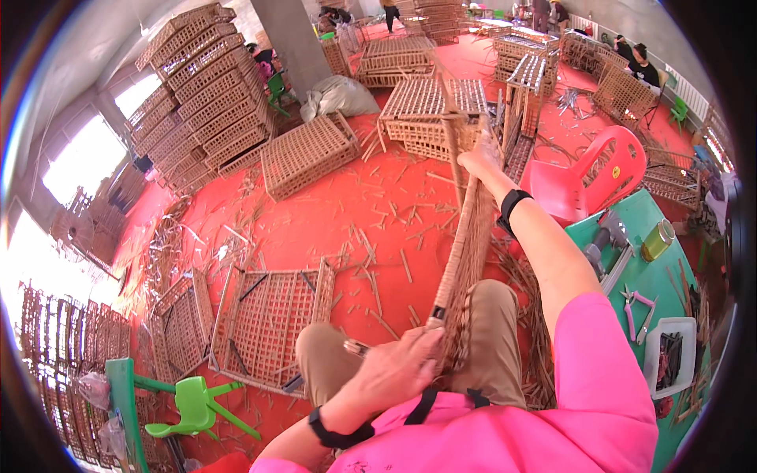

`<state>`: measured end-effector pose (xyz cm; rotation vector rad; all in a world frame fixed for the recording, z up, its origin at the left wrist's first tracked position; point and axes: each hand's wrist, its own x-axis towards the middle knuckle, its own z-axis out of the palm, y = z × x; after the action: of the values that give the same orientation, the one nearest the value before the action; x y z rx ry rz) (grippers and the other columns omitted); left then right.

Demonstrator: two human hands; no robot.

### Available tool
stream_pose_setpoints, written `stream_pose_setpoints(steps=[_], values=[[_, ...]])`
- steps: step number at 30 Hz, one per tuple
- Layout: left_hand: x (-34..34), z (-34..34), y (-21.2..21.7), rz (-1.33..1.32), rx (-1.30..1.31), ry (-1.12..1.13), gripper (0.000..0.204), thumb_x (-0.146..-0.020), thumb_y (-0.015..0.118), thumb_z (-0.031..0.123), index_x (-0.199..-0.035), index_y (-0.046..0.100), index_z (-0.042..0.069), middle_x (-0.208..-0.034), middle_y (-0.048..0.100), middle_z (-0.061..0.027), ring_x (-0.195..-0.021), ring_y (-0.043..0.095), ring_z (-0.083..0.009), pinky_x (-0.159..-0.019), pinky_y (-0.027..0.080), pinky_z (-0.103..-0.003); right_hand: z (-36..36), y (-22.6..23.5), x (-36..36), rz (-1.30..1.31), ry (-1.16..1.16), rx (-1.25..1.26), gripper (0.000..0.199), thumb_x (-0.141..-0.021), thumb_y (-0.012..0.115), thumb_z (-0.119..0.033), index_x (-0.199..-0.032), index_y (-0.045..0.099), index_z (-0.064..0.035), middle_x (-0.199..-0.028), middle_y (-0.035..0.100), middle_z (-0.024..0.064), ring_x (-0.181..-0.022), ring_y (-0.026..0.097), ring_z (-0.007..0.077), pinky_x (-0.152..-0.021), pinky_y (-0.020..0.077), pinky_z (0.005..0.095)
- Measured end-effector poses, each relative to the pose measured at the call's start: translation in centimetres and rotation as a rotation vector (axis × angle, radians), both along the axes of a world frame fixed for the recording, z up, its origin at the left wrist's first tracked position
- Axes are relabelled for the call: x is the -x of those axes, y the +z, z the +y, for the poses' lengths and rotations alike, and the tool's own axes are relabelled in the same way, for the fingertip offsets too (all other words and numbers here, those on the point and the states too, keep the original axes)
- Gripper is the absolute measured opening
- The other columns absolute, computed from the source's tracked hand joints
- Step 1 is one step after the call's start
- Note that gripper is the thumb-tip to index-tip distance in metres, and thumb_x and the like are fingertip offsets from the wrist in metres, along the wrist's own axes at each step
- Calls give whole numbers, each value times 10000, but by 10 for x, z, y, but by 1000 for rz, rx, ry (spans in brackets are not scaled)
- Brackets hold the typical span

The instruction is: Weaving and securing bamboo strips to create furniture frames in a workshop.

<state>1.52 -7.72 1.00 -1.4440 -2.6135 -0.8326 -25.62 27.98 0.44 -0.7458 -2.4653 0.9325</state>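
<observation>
A long brown woven wicker frame [460, 272] stands between my knees and runs away from me. My right hand [482, 158] is closed around its far upper corner, where a loose flat strip [450, 150] rises past the fingers. My left hand [398, 364] lies closed over the near end, close to my lap. A short bar end [356, 347] with dark and silvery bands sticks out to the left of that hand. Another dark band [436, 317] wraps the frame's edge just above it. The left fingertips are partly hidden.
A green table [587, 229] at my right bears pliers [636, 314], a jar [658, 240] and a white bin [650, 370]. A red chair [583, 177] stands beyond. Woven panels [272, 323] and cut strips litter the red floor. Stacked baskets [209, 94] rise far left; a green chair [193, 406] stands near left.
</observation>
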Motion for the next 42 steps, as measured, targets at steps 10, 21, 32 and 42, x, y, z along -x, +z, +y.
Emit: stream_pose_setpoints(steps=[10, 21, 32, 42], values=[[86, -31, 24, -99, 160, -62, 689, -835, 726, 251, -1437, 456, 52, -950, 682, -186, -841, 659, -393, -756, 508, -463, 170, -68, 7, 130, -596, -500, 667, -840, 670, -179, -1417, 382, -9, -1426, 445, 250, -1328, 467, 415, -1119, 410, 468], [267, -91, -39, 386, -118, 329, 355, -777, 578, -48, -1093, 678, 81, -999, 647, -111, -1036, 598, -347, -973, 377, -464, 174, -64, -62, 78, -437, 23, 799, -770, 664, -393, -1311, 465, 159, -1246, 590, 351, -1209, 564, 471, -1012, 462, 531], [224, -73, -89, -86, -522, 1150, 721, -831, 549, 42, -1496, 280, -31, -1406, 407, -262, -1328, 387, -434, -1154, 271, -495, 87, -99, -185, 501, -376, -69, 896, -826, 716, -420, -1417, 365, 154, -1359, 494, 348, -1254, 500, 441, -1078, 375, 483], [244, -131, -87, -656, -1181, 672, 775, -879, 613, 159, -1556, 267, 12, -1319, 495, -121, -1188, 506, -185, -1013, 395, -292, -61, -65, -299, 600, -262, 277, 859, -928, 648, -265, -1546, 173, 96, -1536, 301, 291, -1440, 303, 356, -1207, 208, 428]])
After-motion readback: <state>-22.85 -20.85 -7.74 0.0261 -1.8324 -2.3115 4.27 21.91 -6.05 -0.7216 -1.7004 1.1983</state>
